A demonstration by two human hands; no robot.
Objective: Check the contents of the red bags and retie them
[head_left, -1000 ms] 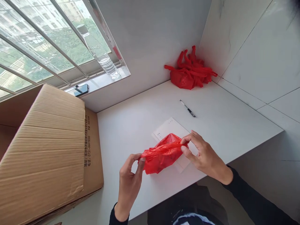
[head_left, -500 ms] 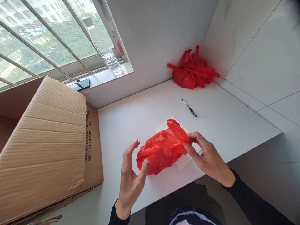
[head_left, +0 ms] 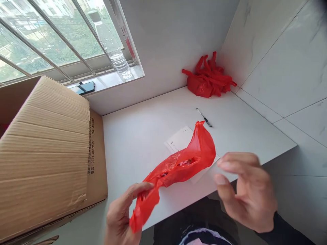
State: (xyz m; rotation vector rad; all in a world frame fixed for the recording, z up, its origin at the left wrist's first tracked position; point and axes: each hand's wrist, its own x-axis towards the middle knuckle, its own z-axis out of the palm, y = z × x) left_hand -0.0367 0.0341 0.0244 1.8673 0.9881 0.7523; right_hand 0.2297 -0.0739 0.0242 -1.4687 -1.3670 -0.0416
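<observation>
A red plastic bag stretches across the front of the white table. Its near left end is gripped by my left hand, the thumb pressing on the gathered plastic. Through the bag's opening, small wrapped items show, but I cannot make out their kind. My right hand hovers to the right of the bag, fingers curled with thumb and fingertips apart, holding nothing. Under the bag lies a white paper pad with printed marks, partly covered.
A large cardboard box stands on the left. At the back right corner sits a pile of red bags. A black pen lies behind the bag. The windowsill holds a phone and a water bottle.
My left hand has taken hold of the bag's left end and come nearer. My right hand has let go of the other end and moved right. The bag is now stretched longer.
</observation>
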